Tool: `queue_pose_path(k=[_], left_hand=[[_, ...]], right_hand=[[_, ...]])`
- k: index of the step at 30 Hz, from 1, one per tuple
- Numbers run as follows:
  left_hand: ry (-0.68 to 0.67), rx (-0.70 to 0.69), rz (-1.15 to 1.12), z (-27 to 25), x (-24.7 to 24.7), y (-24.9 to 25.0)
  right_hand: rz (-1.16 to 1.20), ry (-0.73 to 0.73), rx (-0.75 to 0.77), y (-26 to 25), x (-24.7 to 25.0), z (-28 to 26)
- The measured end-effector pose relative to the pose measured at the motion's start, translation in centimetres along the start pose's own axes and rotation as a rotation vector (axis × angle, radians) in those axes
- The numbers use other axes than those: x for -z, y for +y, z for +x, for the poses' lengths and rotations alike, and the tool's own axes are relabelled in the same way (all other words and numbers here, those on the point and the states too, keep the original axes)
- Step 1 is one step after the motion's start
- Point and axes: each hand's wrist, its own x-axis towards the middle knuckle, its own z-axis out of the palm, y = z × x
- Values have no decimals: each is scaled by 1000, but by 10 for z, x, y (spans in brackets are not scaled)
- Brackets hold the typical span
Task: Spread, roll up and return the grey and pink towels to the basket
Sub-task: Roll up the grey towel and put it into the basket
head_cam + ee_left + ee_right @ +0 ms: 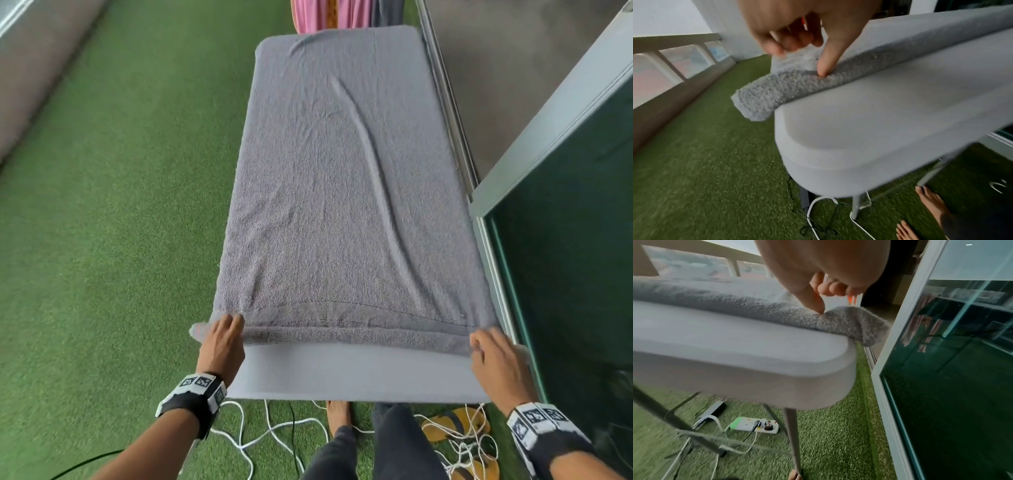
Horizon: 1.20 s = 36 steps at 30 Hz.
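Left hand (222, 342) pinching the near left corner of the grey towel (342, 192), thumb pressed into the rolled edge; right hand (493, 356) pinching the near right corner likewise. Towel spread along the grey counter (342, 377), near edge turned into a thin roll. Green turf (120, 240) below, glass door (565, 257) right. Pink towel (311, 15) beyond the far end; basket unseen.

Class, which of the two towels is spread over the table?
The grey towel, gripped at its near corners by both hands; the pink towel is only visible beyond the table's far end.
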Motion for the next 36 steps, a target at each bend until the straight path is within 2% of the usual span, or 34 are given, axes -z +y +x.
queue_pose_path(k=[3,8,10,14,18,20,24,27,30,33,36], left_hand=[[-7,-55,-44,-11,-10,1],[140,-16,-87,-9,-11,-6],[184,-10,-120,-3,-5,-3],[99,-44,-67,-2,10,-1],[-46,-14,49,-4,18,0],[-81,34,41,-1,14,-4],[-8,23,58,7,5,-10],[67,-49,71,1,-2,-3],[2,28,125,-14,-5,6],[-28,82,132,-18,-6,7],[43,21,8,-14,-11,-3]], right_hand=[[-60,-36,79,7,-11,-11],[68,65,-50,6,-11,1],[111,95,-39,3,-6,7],[92,114,-21,2,2,7],[-94,-8,-40,9,0,6],[-112,-26,-53,9,3,8],[-103,112,-15,3,5,10],[26,39,43,-3,-4,3],[2,-48,56,-2,-11,-6],[4,-9,12,0,-12,-2],[60,33,-9,0,-11,6]])
